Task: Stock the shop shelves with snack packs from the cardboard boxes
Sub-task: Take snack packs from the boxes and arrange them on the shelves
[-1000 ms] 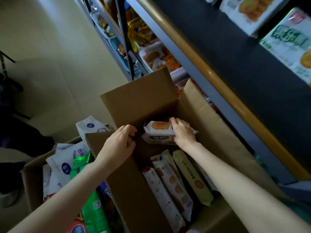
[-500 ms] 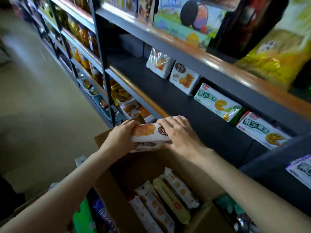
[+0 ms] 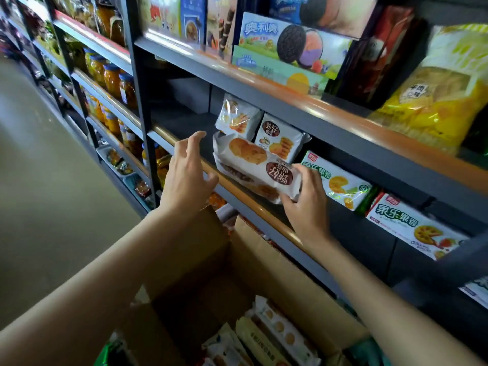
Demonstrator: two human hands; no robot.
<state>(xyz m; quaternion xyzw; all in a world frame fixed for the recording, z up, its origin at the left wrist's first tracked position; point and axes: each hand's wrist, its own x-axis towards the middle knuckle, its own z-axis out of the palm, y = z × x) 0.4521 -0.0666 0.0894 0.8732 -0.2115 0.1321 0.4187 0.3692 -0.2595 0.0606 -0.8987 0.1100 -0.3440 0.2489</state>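
My right hand (image 3: 303, 204) grips the right end of a white cookie pack (image 3: 253, 165) and holds it over the wooden front edge of the dark middle shelf (image 3: 184, 125). My left hand (image 3: 187, 175) hovers just left of the pack with fingers spread, touching nothing. Two similar white cookie packs (image 3: 277, 138) stand upright on the shelf right behind it. Below my arms is the open cardboard box (image 3: 264, 262), with several long biscuit packs (image 3: 266, 336) lying inside.
Flat white-and-green snack boxes (image 3: 340, 180) lie on the same shelf to the right. The shelf above carries cookie boxes (image 3: 290, 43) and a yellow bag (image 3: 433, 93). Jars of orange fruit (image 3: 113, 80) fill the bay to the left. Beige floor (image 3: 39, 180) lies at left.
Both hands raised the cookie pack from the box up to the middle shelf. My left hand has let go of it and opened; my right hand still holds it.
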